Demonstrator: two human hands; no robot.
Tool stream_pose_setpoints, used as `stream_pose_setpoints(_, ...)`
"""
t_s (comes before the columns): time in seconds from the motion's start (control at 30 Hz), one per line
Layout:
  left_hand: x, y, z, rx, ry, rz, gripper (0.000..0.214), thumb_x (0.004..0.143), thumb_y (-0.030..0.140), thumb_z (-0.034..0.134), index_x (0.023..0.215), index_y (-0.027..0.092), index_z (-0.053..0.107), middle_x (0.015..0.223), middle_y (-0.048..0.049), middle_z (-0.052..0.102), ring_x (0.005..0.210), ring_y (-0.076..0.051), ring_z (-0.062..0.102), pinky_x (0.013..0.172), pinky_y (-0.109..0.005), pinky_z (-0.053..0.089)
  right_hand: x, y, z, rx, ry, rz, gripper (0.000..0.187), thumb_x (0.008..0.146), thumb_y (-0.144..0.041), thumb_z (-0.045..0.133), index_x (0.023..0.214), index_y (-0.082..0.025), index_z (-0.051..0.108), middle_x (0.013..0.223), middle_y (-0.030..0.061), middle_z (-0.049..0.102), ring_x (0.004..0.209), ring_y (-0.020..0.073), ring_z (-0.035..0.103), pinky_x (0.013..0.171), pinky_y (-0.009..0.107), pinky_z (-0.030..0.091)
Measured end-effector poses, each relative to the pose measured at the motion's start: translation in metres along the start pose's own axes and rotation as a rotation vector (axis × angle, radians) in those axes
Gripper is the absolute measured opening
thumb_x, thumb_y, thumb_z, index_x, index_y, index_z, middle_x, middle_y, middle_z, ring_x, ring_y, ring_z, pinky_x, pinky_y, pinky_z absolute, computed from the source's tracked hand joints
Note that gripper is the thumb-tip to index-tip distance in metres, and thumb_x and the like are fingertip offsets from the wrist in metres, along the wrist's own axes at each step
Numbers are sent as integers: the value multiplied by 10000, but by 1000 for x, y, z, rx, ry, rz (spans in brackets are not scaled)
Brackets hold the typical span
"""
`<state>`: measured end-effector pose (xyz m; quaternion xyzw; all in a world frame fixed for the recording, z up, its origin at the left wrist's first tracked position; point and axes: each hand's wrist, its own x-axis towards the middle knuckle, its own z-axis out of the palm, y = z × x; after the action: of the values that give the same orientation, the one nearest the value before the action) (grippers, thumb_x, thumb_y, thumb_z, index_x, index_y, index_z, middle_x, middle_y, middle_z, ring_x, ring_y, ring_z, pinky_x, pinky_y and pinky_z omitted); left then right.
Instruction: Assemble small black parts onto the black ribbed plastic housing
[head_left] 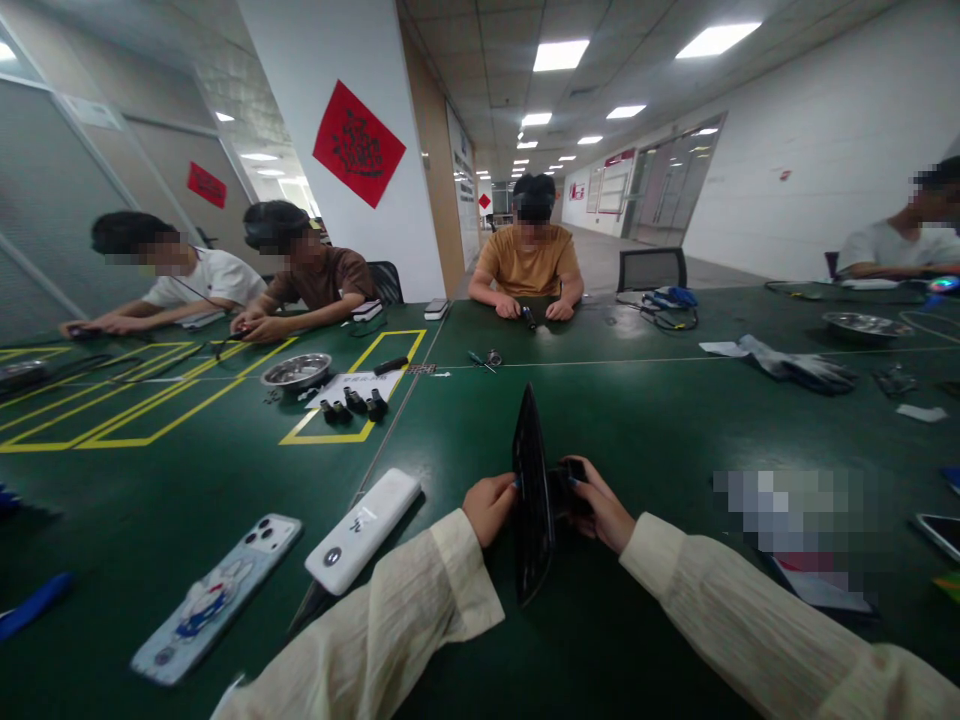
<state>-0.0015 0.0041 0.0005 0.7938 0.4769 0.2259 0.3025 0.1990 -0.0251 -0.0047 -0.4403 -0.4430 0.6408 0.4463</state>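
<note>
Upright between my hands is a thin black flat panel (532, 500), turned almost edge-on to me. A smaller black block-like part (564, 488) sticks out from its right side; I cannot make out what it is. My left hand (489, 508) pinches the panel from the left, with the thumb against its face. Fingers of my right hand (602, 510) are closed around the black part, partly hidden by it. Left of my left forearm lie a white power bank (365, 528) and a phone in a pale blue cartoon case (217, 600).
A steel bowl (297, 370) and several black cylindrical parts (352, 403) on a paper sheet lie at the left. Gloves (799, 366) lie at the right, beyond a blurred-out item (806, 530). Across the green table (637, 430) sits a person in an orange shirt (529, 262); others sit left and right.
</note>
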Motion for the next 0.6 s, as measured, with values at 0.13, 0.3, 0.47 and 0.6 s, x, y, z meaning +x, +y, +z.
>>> stream_pose_setpoints(0.13, 0, 1, 0, -69, 12, -15, 498, 871, 464, 182, 676, 161, 526, 591, -8, 503, 582, -150, 491, 576, -245, 364, -1, -2, -2, 4, -5, 39, 427, 735, -447, 513, 1106, -301, 362, 618, -75, 457, 345, 25, 345, 320, 118, 134)
stream_pose_setpoints(0.3, 0, 3, -2, -9, -2, -18, 432, 856, 448, 230, 687, 176, 519, 583, -3, 504, 591, -152, 498, 568, -240, 347, -1, -3, -2, 6, 22, 64, 407, 736, -435, 518, 1100, -315, 381, 655, -66, 457, 378, 33, 358, 345, 122, 130)
stream_pose_setpoints(0.47, 0, 1, -1, -61, 2, -25, 456, 858, 459, 209, 679, 171, 513, 567, -7, 496, 570, -153, 485, 551, -243, 350, 0, -1, -3, -49, 32, 60, 388, 756, -447, 494, 1110, -323, 396, 694, -49, 483, 425, 61, 425, 354, 130, 187)
stream_pose_setpoints(0.6, 1, 1, -1, -106, 25, -48, 456, 865, 443, 196, 649, 168, 489, 557, -4, 492, 560, -150, 486, 561, -250, 363, 2, 1, -4, -57, 26, 45, 383, 765, -447, 491, 1117, -328, 395, 748, -36, 508, 466, 77, 470, 359, 136, 228)
